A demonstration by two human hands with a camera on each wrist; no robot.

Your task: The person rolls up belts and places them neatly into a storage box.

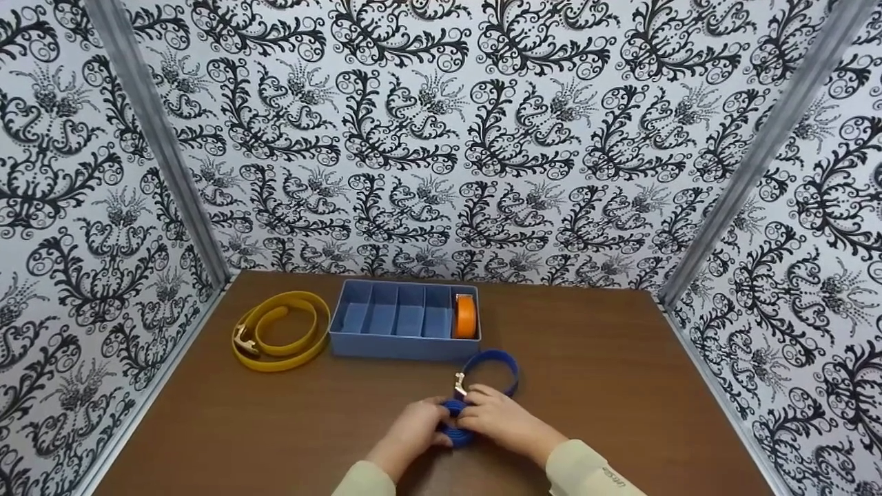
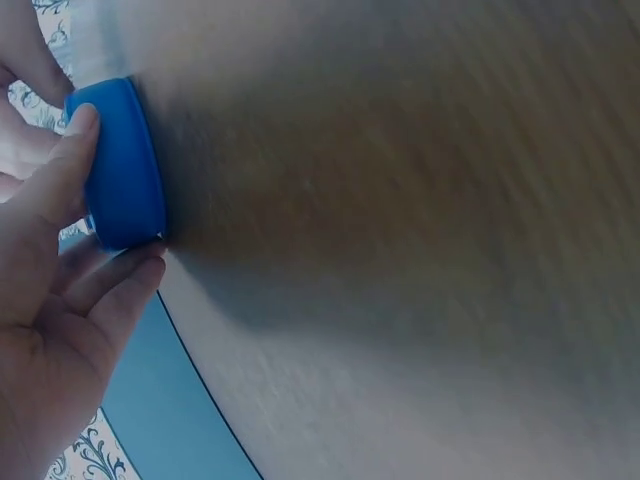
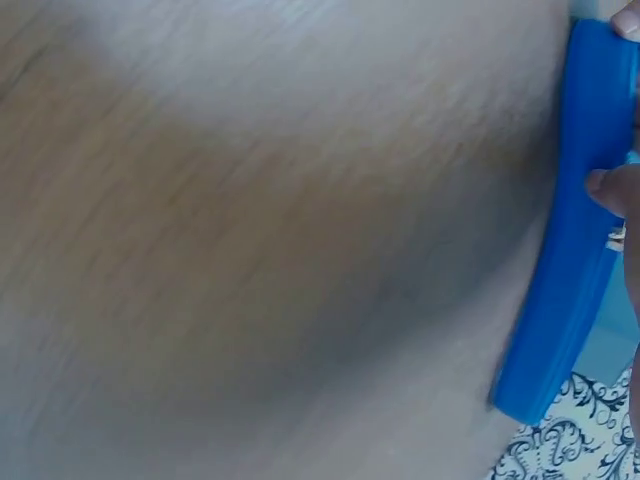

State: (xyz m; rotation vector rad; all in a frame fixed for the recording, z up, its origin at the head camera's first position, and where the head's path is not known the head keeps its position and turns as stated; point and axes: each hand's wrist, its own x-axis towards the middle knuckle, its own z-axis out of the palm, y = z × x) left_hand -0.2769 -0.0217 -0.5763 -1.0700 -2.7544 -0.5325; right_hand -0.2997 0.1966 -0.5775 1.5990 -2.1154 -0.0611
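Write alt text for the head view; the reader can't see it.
A left hand and right hand grip a partly rolled blue belt on a brown table. Beyond it sits a blue-grey divided tray with an orange roll in its rightmost compartment; a looped yellow belt lies left of the tray.

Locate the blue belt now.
The blue belt is lower centre in the head view, partly coiled between left hand and right hand, its loop near the divided tray.

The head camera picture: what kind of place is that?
Probably a small work booth: patterned walls rise on three sides of a brown table, with grey metal posts at the corners.
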